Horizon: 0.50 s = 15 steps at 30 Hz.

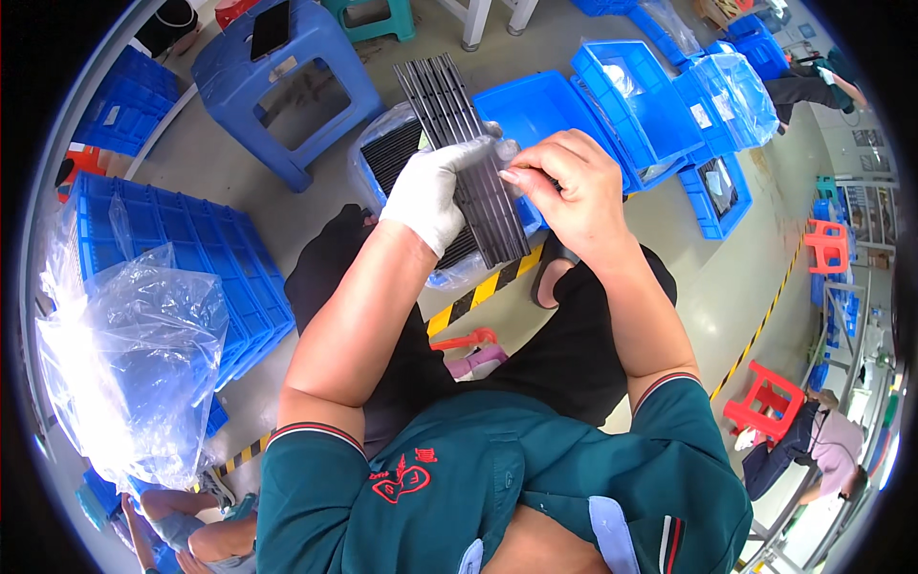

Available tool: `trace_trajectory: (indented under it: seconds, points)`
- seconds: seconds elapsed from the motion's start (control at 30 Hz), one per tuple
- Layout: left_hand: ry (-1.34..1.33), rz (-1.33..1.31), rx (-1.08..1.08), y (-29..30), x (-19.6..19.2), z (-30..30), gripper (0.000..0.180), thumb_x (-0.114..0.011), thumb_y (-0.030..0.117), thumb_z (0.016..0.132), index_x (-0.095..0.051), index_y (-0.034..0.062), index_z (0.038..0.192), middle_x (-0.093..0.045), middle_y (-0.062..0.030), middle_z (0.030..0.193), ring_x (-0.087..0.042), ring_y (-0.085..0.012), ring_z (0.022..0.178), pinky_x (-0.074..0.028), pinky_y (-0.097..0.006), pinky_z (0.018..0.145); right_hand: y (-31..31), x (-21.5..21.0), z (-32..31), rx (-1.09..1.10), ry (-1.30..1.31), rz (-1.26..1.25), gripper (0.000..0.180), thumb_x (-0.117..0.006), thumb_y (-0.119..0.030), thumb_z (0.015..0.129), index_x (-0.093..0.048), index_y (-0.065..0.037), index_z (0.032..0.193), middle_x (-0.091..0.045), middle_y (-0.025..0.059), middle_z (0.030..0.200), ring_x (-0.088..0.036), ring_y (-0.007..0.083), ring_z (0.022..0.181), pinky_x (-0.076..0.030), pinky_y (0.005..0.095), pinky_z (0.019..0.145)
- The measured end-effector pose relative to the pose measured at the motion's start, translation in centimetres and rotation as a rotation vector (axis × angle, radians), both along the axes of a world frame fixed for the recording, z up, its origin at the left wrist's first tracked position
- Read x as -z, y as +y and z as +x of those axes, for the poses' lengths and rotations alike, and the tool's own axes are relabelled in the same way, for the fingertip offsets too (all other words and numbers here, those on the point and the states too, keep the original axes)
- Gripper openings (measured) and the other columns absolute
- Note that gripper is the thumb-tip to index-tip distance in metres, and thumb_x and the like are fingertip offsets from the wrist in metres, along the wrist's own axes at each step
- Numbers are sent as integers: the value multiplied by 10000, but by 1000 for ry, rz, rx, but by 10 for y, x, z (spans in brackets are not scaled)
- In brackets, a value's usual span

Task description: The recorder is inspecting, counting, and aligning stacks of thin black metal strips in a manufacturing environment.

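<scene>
My left hand, in a white glove, is closed around a bundle of long, thin black strips. The bundle is tilted, its upper end leaning left. Bare, my right hand is at the bundle's right side with thumb and forefinger pinched together. A small whitish bit shows by those fingertips; whether they grip it or a strip's edge, I cannot make out. Beneath my left hand, more black strips lie side by side in a container lined with clear plastic. An open blue bin stands just beyond my hands.
A blue stool with a dark flat object on it stands far left. Blue crates and clear plastic fill the left. More blue bins are at far right. Red stools and other people are around the edges.
</scene>
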<state>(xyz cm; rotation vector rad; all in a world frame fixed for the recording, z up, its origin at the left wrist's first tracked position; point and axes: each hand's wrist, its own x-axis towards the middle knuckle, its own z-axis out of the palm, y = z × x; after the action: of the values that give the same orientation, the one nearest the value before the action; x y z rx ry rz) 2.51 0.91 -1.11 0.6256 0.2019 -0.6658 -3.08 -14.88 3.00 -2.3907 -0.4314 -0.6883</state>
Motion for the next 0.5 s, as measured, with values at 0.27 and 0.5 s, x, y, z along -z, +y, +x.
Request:
trace_trajectory:
  seconds: [0.27, 0.5]
  points:
    - [-22, 99, -30, -2, -2, 0, 183, -554, 56, 905, -632, 2, 1062, -675, -110, 943, -658, -236, 886, -543, -356, 813, 1, -3, 1, -1, -76, -118, 112, -760, -151, 706, -670, -100, 749, -635, 29, 738, -592, 235, 707, -475, 346, 649]
    - [-31, 73, -31, -1, -1, -2, 186, -558, 40, 900, -625, 0, 1069, -674, -110, 938, -661, -233, 879, -545, -355, 805, 2, -5, 2, -75, -92, -186, 114, -755, -151, 711, -666, -101, 762, -619, 27, 742, -582, 238, 710, -475, 347, 636]
